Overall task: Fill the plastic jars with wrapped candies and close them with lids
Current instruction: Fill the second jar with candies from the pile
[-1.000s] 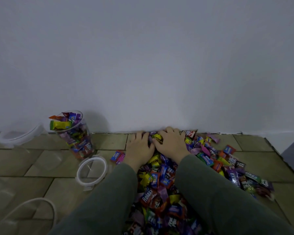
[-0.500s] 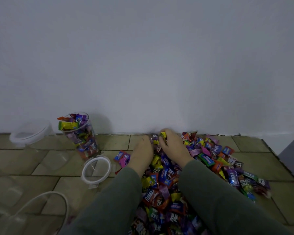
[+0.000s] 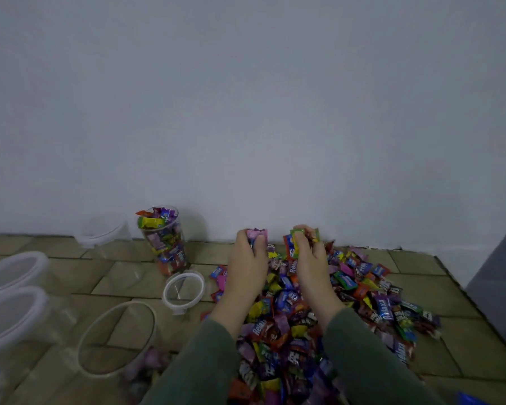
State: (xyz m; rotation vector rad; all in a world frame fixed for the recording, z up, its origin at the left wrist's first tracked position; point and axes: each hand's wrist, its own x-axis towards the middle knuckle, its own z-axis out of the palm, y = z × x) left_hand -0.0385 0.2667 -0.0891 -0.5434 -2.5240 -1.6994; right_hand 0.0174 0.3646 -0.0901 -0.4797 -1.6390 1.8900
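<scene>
While both hands reach into the far end of the candy pile [image 3: 327,311], each one is curled round a small clutch of wrapped sweets. The left hand [image 3: 247,264] grips purple-wrapped pieces that poke out above its fingers, and the right hand [image 3: 310,258] holds green, yellow and blue wrappers. Green sleeves [image 3: 371,358] cover both forearms, which lie over the pile. The pile spreads across the tiled floor [image 3: 465,331] from the foot of the white wall [image 3: 246,112] towards the camera. Left of the hands, a white-rimmed lid [image 3: 183,290] lies flat on the tiles. Beyond it, against the wall, stands a filled jar [image 3: 165,244], uncapped and heaped with candies above its rim. An open jar [image 3: 117,337] sits nearer the camera, with a few candies visible at its bottom. More clear jars [image 3: 12,293] with white rims are grouped at the left edge, and another one [image 3: 103,232] stands by the wall.
</scene>
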